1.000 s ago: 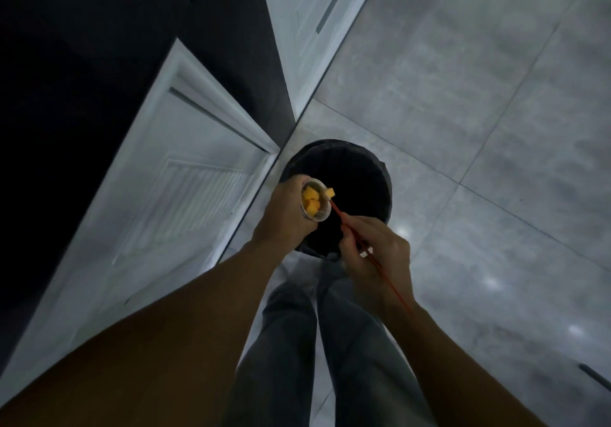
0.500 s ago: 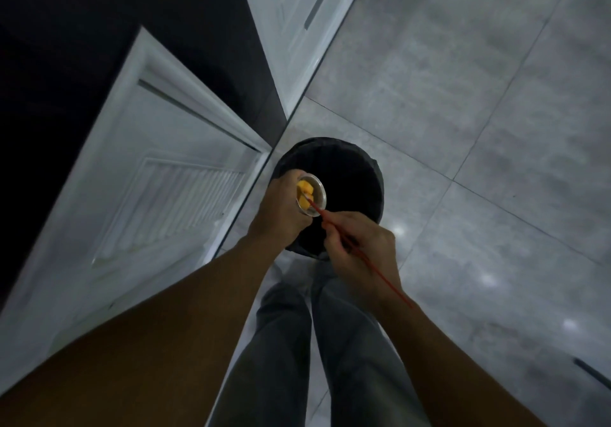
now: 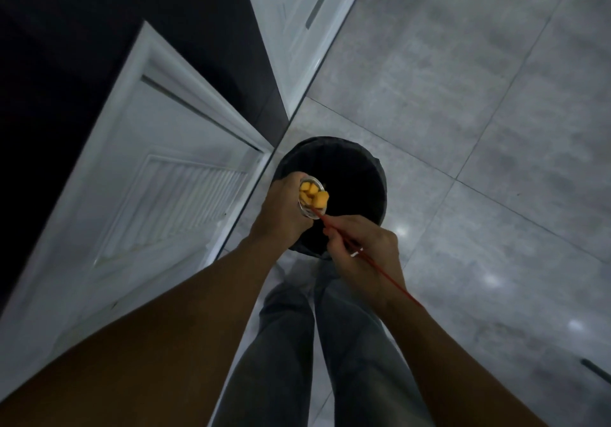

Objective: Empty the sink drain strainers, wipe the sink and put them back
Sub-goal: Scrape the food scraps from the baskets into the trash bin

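Note:
My left hand [image 3: 283,211] grips a small metal sink strainer [image 3: 309,213], tipped sideways over a black trash bin [image 3: 360,175] on the floor. Several yellow food cubes [image 3: 312,195] sit in the strainer, and one cube is at its rim. My right hand [image 3: 362,251] holds a thin red stick [image 3: 370,263] whose tip reaches into the strainer under the cubes. Both hands hover over the near side of the bin's opening. The sink is not in view.
An open white cabinet door [image 3: 158,175] stands at the left, close to the bin. More white cabinet fronts [image 3: 297,23] run at the top. Grey floor tiles [image 3: 479,102] spread to the right. My legs [image 3: 317,354] are below the hands.
The red stick's tip pushed into the strainer and then levered a yellow cube out to the rim. The strainer stays over the bin in my left hand.

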`<state>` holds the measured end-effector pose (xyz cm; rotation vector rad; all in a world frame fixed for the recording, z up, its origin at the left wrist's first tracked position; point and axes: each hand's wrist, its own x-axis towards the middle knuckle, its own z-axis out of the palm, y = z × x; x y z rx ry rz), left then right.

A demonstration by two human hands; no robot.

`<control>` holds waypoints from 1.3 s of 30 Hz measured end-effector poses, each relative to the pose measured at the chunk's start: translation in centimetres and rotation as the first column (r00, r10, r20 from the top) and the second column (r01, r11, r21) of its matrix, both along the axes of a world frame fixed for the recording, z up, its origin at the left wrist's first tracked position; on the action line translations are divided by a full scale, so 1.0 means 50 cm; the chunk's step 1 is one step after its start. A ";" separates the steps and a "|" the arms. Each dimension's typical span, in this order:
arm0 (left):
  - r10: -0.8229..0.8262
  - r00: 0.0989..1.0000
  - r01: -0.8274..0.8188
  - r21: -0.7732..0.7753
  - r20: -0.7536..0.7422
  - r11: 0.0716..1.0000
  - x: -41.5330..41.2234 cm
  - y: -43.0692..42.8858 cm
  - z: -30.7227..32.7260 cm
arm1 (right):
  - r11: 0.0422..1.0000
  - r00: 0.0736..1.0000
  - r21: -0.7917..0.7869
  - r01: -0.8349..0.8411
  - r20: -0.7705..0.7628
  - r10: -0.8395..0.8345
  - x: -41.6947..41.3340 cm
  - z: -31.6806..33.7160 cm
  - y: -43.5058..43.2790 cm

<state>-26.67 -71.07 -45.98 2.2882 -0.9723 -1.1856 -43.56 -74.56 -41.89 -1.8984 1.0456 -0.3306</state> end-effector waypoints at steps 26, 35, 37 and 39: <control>0.009 0.999 -0.008 -0.010 0.052 1.000 -0.003 0.041 -0.003 | 0.999 0.999 -0.049 0.019 -0.033 -0.021 -0.030 -0.007 0.024; -0.014 0.999 0.012 0.031 0.052 0.999 0.015 0.058 -0.007 | 0.994 0.993 -0.035 0.105 -0.048 -0.107 -0.031 -0.023 0.034; -0.016 0.999 0.015 0.025 0.042 1.000 0.015 0.057 -0.007 | 0.987 0.985 -0.047 0.155 -0.066 -0.158 -0.048 -0.029 0.034; -0.011 0.999 0.010 0.029 0.042 1.000 0.010 0.054 -0.007 | 0.984 0.983 -0.057 0.171 -0.052 -0.174 -0.054 -0.030 0.034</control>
